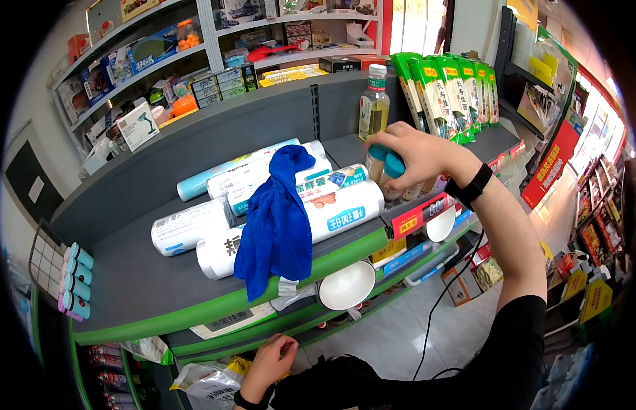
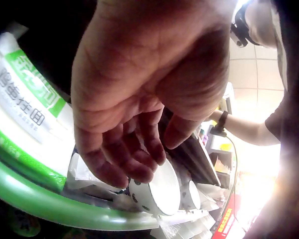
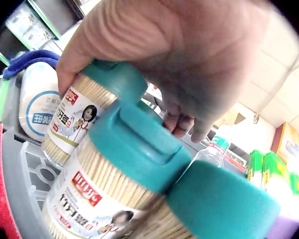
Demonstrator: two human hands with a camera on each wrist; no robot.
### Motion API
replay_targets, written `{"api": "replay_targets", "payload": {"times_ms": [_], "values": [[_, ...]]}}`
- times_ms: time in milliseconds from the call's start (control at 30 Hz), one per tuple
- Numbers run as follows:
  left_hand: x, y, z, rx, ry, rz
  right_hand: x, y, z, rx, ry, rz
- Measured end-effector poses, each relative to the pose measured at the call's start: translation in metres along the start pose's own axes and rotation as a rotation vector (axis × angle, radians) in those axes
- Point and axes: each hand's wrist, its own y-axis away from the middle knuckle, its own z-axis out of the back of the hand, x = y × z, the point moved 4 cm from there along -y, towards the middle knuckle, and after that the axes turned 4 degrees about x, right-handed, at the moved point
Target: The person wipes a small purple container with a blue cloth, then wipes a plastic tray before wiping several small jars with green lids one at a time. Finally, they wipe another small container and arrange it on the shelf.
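My right hand (image 1: 420, 154) reaches over a cluster of clear toothpick jars with teal lids at the shelf's front right. In the right wrist view its fingers grip the farther toothpick jar (image 3: 72, 122) around its lid. Two more jars stand close by: a labelled toothpick jar (image 3: 97, 189) and one with a round teal lid (image 3: 222, 201). A bottle of yellowish liquid (image 1: 374, 109) stands just behind. My left hand (image 1: 268, 362) hangs below the shelf edge with loosely curled fingers and holds nothing; a white bowl (image 2: 164, 189) shows beyond it in the left wrist view.
White plastic rolls (image 1: 345, 212) lie on the grey shelf (image 1: 126, 287), with a blue cloth (image 1: 280, 225) draped over them. Green noodle packs (image 1: 444, 96) lean at the back right. A white bowl (image 1: 347, 285) projects below the shelf's green edge. A black cable (image 1: 427, 328) hangs at right.
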Motion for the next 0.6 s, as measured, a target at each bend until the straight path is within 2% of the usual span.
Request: {"api": "replay_targets", "payload": {"times_ms": [233,267,367,400,600], "values": [[0.006,-0.003,-0.002,-0.023,0.035,0.007,-0.014,-0.015,0.036,-0.086,-0.084,-0.083],[0.007,-0.004,-0.002,-0.022,0.029,0.018,-0.016,-0.018,0.043,-0.013,-0.12,-0.143],[0.009,-0.005,-0.005,-0.02,0.027,0.047,-0.032,-0.043,0.039,-0.024,-0.089,-0.128],[0.01,-0.006,-0.005,-0.019,0.025,0.056,-0.025,-0.05,0.042,0.03,-0.044,-0.168],[0.026,-0.01,-0.017,-0.036,0.084,0.052,-0.03,-0.104,0.009,0.219,-0.007,-0.222]]}}
